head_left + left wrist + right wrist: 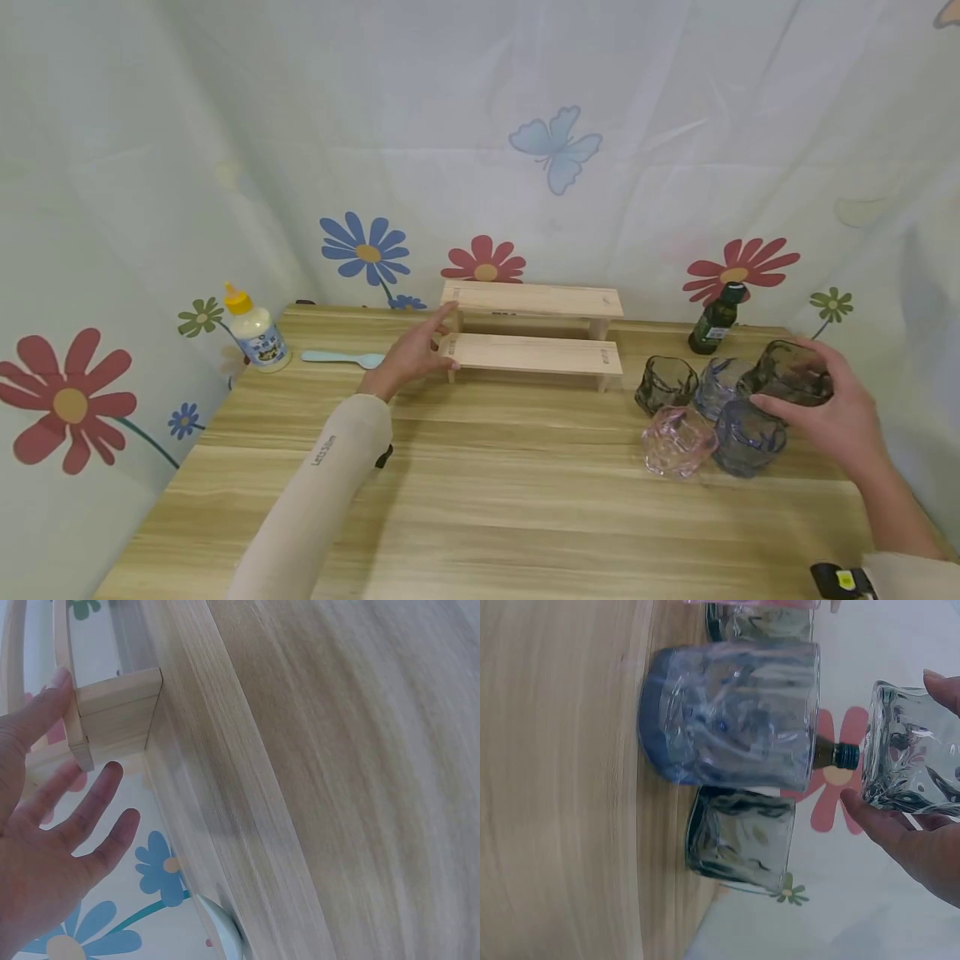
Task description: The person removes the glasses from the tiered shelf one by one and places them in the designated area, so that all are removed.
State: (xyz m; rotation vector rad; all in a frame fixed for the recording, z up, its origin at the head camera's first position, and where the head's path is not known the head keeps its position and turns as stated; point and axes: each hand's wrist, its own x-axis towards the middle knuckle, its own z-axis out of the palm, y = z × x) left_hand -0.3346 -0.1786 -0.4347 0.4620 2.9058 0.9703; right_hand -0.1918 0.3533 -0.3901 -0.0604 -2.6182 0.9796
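A two-tier wooden rack (536, 354) stands near the back edge of the table. At its left end is my left hand (415, 354), thumb on the lower board and index finger reaching the upper one. In the left wrist view, the other fingers (109, 784) spread out beside the rack's leg (120, 705). Over on the right, my right hand (847, 408) grips a dark grey glass (915, 754) between thumb and fingers, raised above the other glasses. Below it are a blue glass (731, 716) and another dark glass (742, 836), which the held one hides in the head view.
Left of the raised glass stand a dark glass (666, 385), a second blue glass (722, 385) and a pink glass (678, 442). Behind them is a green bottle (716, 318). A yellow-capped bottle (258, 333) and a pale blue spoon (341, 358) occupy the left. A flowered curtain (420, 167) hangs behind.
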